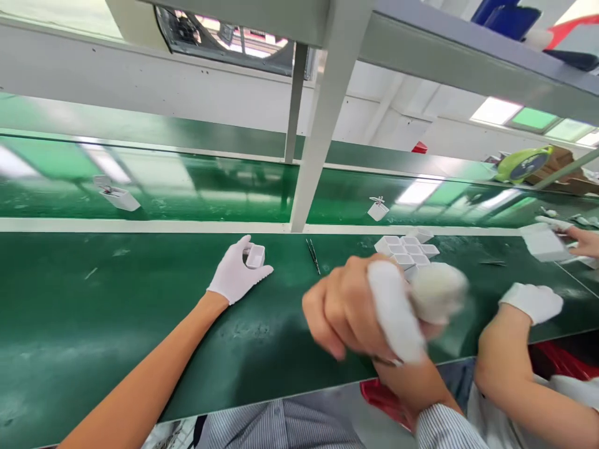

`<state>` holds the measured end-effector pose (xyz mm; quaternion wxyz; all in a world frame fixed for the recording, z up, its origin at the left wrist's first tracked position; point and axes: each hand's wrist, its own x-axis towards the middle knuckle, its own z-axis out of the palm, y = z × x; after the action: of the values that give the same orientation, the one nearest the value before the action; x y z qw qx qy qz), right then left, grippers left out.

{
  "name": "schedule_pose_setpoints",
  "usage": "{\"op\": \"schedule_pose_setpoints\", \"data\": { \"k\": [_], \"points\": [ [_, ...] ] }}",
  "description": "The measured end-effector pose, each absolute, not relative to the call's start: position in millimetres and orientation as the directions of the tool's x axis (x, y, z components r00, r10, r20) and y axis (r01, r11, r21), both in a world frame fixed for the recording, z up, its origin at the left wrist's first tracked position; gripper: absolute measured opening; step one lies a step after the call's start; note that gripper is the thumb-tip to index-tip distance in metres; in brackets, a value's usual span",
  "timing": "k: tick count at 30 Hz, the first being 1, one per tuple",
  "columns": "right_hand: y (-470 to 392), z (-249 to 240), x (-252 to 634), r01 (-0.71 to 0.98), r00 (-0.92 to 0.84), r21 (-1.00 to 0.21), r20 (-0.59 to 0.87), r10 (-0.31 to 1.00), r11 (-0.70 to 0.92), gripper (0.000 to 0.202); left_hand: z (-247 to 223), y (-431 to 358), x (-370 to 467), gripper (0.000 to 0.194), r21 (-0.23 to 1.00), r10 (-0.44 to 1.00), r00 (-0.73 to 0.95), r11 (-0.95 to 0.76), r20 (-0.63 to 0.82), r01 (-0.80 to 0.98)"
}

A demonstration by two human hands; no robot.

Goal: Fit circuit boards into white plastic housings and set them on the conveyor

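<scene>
The white-gloved left hand (238,272) curves fingers and thumb around a small, smooth, open-topped white box (256,256) on the glossy green tabletop (93,324). Slim, pointed tweezers (313,256) lie rightward. The blurred right hand (358,308) is curled; whether it pinches anything cannot be told. Squarish white boxes (412,249) cluster beyond.

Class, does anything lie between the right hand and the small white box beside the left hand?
Yes: dark tweezers lie on the green table, roughly between the right hand and the white box. The left hand also has its thumb along the box's near side. Neither clearly blocks it.
</scene>
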<state>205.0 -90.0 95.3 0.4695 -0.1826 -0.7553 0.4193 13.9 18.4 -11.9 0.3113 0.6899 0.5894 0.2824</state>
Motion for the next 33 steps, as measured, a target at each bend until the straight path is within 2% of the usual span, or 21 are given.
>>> {"op": "schedule_pose_setpoints", "data": {
  "k": [1, 2, 3, 4, 6, 8, 9, 11, 16, 21, 26, 29, 33],
  "points": [
    [-78.3, 97.7, 210.9, -0.12, -0.399, -0.825, 0.55, 0.734, 0.552, 0.068, -13.1, 17.7, 12.3, 0.102, 0.785, 0.983, 0.185, -0.13, 0.02, 0.605],
    [-67.6, 97.6, 217.7, -0.039, -0.325, -0.849, 0.51, 0.797, 0.527, 0.056, -14.1, 17.0, 11.1, 0.105, 0.803, 0.974, 0.224, -0.144, 0.013, 0.579],
    [-58.2, 94.3, 224.8, 0.136, -0.269, -0.85, 0.463, 0.845, 0.509, 0.044, -14.9, 16.4, 10.2, 0.105, 0.812, 0.967, 0.256, -0.151, 0.002, 0.564],
    [-50.2, 87.8, 231.8, 0.365, -0.237, -0.798, 0.418, 0.877, 0.479, 0.032, -15.4, 15.8, 9.9, 0.104, 0.811, 0.961, 0.277, -0.153, -0.011, 0.565],
    [-38.5, 67.2, 244.2, 0.763, -0.189, -0.532, 0.357, 0.915, 0.366, 0.025, -16.0, 14.6, 10.5, 0.096, 0.786, 0.96, 0.279, -0.155, -0.022, 0.598],
    [-32.8, 42.5, 252.8, 0.944, -0.149, -0.244, 0.286, 0.947, 0.223, 0.025, -16.5, 12.7, 12.4, 0.089, 0.758, 0.964, 0.266, -0.168, -0.008, 0.63],
    [-31.9, 31.2, 255.6, 0.972, -0.133, -0.155, 0.249, 0.959, 0.175, 0.026, -16.9, 11.4, 13.4, 0.087, 0.75, 0.964, 0.265, -0.178, 0.004, 0.637],
    [-32.7, 13.7, 259.1, 0.994, -0.09, -0.049, 0.213, 0.973, 0.102, 0.027, -18.3, 8.6, 15.1, 0.086, 0.75, 0.962, 0.271, -0.203, 0.032, 0.629],
    [-35.6, -5.3, 264.8, 0.997, -0.058, 0.064, 0.224, 0.973, 0.044, 0.024, -25.0, 4.0, 15.6, 0.083, 0.769, 0.942, 0.296, -0.305, 0.157, 0.562],
    [-34.8, -15.7, 263.7, 0.995, -0.102, 0.044, 0.299, 0.949, 0.093, 0.021, -27.3, 4.3, 14.5, 0.081, 0.765, 0.932, 0.285, -0.349, 0.223, 0.541],
    [-36.5, -15.8, 249.1, 0.95, -0.273, -0.014, 0.452, 0.849, 0.313, 0.027, -22.6, 2.6, 15.5, 0.082, 0.768, 0.942, 0.255, -0.328, 0.218, 0.551],
    [-38.2, -14.8, 242.7, 0.906, -0.371, -0.007, 0.47, 0.801, 0.424, 0.025, -21.7, 1.1, 16.0, 0.081, 0.758, 0.941, 0.251, -0.333, 0.227, 0.561],
    [-40.0, -16.8, 241.0, 0.882, -0.414, 0.0, 0.476, 0.776, 0.471, 0.022, -23.5, 0.3, 16.4, 0.078, 0.737, 0.928, 0.26, -0.372, 0.269, 0.564]
  ]
}}
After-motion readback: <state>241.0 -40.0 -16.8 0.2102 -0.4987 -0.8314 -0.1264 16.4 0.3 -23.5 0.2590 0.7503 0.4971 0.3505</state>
